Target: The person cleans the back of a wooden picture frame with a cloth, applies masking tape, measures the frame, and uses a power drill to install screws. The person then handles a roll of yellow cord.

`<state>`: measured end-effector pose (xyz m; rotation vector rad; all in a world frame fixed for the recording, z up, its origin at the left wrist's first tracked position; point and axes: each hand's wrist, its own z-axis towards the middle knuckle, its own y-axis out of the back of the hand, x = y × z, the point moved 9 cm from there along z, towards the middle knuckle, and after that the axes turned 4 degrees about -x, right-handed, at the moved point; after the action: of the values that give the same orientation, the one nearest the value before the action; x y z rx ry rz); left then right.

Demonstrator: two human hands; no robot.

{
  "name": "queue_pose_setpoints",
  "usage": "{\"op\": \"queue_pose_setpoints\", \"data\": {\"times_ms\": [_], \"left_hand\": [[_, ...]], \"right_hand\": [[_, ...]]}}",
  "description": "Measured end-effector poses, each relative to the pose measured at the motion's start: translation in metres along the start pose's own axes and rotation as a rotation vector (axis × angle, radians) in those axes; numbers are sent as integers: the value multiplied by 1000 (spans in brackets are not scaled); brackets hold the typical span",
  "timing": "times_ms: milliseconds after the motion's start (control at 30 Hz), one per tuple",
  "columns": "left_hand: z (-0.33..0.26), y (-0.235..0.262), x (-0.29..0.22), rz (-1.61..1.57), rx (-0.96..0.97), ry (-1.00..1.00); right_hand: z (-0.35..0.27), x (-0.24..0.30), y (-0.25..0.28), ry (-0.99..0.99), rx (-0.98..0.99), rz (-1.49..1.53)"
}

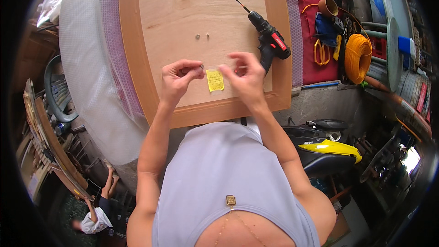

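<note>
My left hand (179, 74) is closed in a pinch above the wooden panel (173, 13). A small shiny metal piece (201, 67) shows at its fingertips, too small to name. My right hand (246, 74) hovers to the right with thumb and fingers apart, slightly blurred, and nothing shows between them. Between the two hands lies a yellow sticky note (215, 80) with handwriting. Farther up the panel sit a small metal fitting (197, 36) and a short thin screw-like piece (207, 35). A black and red cordless drill (270, 36) rests at the right, its bit pointing up-left.
Bubble wrap (89, 55) spreads left of the panel's raised brown frame (130, 32). On red cloth (307, 23) at right are orange-handled scissors (321, 52) and a coil of orange cord (358, 57). A motorbike (327, 151) stands lower right; another person (96, 217) is lower left.
</note>
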<state>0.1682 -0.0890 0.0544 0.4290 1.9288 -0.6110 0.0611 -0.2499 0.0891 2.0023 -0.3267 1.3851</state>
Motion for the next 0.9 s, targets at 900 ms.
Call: {"op": "queue_pose_setpoints", "data": {"times_ms": [900], "left_hand": [[123,-261,97,1061,158,-663]], "right_hand": [[-74,-124,263,-154,-167,233]]}}
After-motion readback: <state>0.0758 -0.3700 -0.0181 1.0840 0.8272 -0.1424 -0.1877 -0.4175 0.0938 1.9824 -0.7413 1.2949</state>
